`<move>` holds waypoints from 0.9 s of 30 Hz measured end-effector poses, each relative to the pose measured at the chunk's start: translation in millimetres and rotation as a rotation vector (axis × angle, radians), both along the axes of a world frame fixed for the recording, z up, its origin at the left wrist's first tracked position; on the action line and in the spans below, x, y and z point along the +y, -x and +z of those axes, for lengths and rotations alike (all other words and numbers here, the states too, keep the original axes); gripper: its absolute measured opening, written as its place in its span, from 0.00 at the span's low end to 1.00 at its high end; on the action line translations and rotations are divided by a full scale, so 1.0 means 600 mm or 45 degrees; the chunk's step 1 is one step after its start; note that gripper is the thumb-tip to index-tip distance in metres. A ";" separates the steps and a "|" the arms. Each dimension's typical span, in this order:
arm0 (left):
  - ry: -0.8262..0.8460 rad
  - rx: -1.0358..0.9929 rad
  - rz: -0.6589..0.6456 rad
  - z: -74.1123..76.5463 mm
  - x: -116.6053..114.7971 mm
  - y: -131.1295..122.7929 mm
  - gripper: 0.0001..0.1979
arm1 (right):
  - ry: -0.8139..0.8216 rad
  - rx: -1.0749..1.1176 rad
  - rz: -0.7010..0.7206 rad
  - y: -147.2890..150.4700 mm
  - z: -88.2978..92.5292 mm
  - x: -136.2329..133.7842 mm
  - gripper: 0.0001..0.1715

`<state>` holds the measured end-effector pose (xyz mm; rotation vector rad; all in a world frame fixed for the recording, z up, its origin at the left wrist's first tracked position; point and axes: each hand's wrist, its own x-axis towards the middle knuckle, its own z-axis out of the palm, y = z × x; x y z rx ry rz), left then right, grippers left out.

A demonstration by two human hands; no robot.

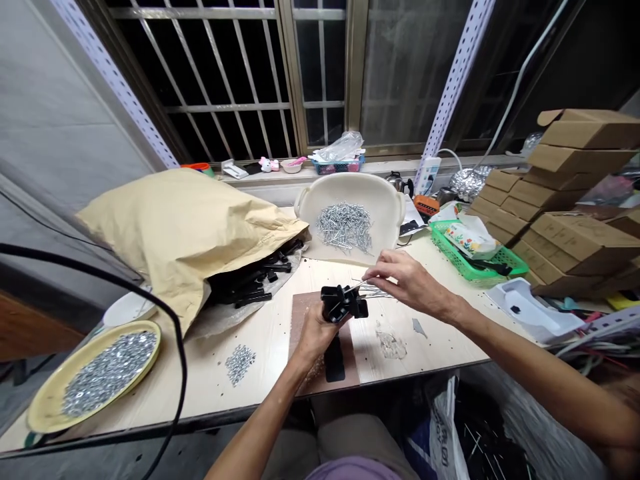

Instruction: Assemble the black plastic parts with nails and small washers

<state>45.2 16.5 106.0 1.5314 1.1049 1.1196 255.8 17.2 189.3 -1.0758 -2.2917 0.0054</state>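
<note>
My left hand (315, 337) is wrapped round a black plastic part (341, 304) with several prongs, holding it up over a brown mat (303, 308). My right hand (413, 283) pinches a thin metal screw (357, 286), whose far end meets the top of the black part. How deep it sits there I cannot tell. Below the right hand, several long screws (380, 292) lie on the table. A flat black piece (335, 363) rests on the mat under my left wrist. To the left, a small heap of metal nuts (240, 364) is spread on the wood.
A cream basin (387, 190) of screws stands at the back. On the left are a paper sack (185, 220) spilling black parts and a yellow plate (37, 415) of nuts. A green basket (463, 270) and stacked cardboard boxes (575, 240) fill the right. A black cable (173, 320) crosses the left foreground.
</note>
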 end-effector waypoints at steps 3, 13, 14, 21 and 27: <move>0.000 0.071 -0.019 0.002 -0.003 0.003 0.10 | -0.005 -0.201 0.097 0.024 0.014 -0.005 0.13; 0.177 -0.298 -0.109 0.029 -0.042 0.033 0.11 | 0.525 -0.144 -0.523 -0.011 -0.055 0.100 0.18; 0.201 -0.342 -0.110 0.028 -0.043 0.037 0.11 | 0.561 -0.191 -0.611 -0.013 -0.084 0.113 0.17; 0.419 -0.473 -0.105 0.011 -0.032 0.049 0.12 | 0.680 -0.297 -0.740 0.026 -0.219 0.161 0.12; 0.783 -0.680 -0.242 0.005 -0.028 0.054 0.17 | 0.591 -0.190 -0.724 0.046 -0.229 0.174 0.10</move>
